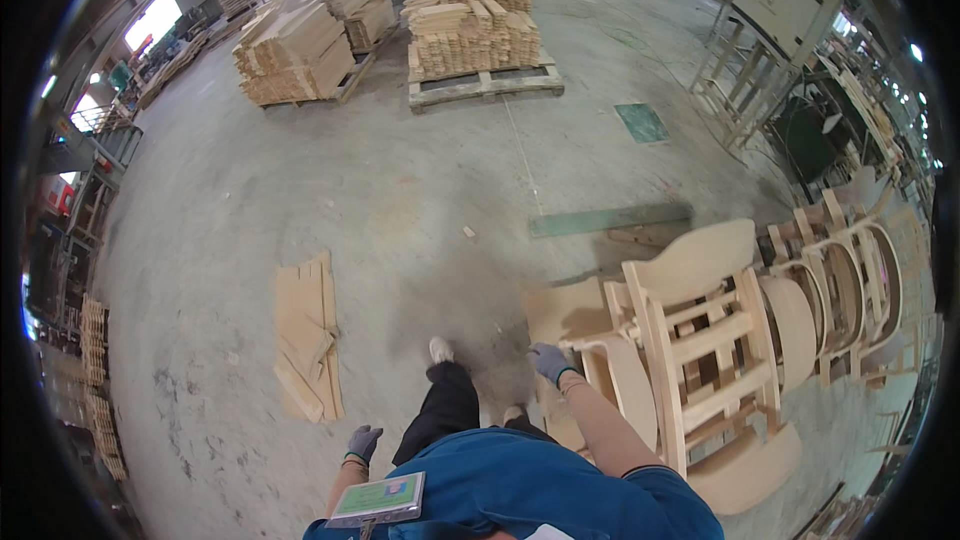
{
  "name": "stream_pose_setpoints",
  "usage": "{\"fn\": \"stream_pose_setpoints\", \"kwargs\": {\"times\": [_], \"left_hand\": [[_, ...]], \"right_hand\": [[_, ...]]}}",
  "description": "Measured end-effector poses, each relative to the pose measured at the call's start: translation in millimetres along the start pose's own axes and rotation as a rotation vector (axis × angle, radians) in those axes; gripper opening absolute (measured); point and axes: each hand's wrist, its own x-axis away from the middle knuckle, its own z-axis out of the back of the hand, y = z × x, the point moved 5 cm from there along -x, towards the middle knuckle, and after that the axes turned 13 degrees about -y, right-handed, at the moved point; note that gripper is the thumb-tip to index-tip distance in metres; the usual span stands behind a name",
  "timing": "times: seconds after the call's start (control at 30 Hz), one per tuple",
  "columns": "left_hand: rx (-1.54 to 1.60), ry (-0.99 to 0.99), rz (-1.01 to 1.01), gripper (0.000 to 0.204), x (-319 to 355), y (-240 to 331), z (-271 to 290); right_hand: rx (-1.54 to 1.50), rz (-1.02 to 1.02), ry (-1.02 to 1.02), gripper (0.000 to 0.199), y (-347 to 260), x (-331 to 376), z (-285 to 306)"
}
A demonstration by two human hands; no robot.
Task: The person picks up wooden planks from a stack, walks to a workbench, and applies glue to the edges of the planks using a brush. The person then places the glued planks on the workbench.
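My left hand [363,443], in a grey work glove, hangs low at my left side. Its thumb stands apart from the fingers and nothing shows in it. My right hand [549,362], gloved the same way, reaches forward beside the pale wooden chair [702,340] on my right. Its fingers point away from me, and whether they grip the chair's near edge is not clear. The chair is unpainted, with a curved back panel [695,260] and a slatted frame.
More bare wooden chairs [860,285] stand in a row farther right. Flattened cardboard [308,340] lies on the floor at left. Ahead are wood stacks [475,35] on a pallet [485,88], a green strip [610,220] and an electrical cabinet [780,0] on legs.
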Motion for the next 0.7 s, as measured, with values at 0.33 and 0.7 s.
{"fn": "stream_pose_setpoints", "kwargs": {"times": [0.33, 0.7], "left_hand": [[-0.150, -0.103, 0.059, 0.067, -190.5, 141.9, 185.2], [0.016, -0.022, -0.298, 0.066, -412.6, 419.1, 389.0]], "right_hand": [[0.705, -0.087, -0.326, 0.022, -4.6, -142.0, 39.8], [0.370, -0.121, -0.129, 0.032, -162.9, -361.1, 189.7]]}}
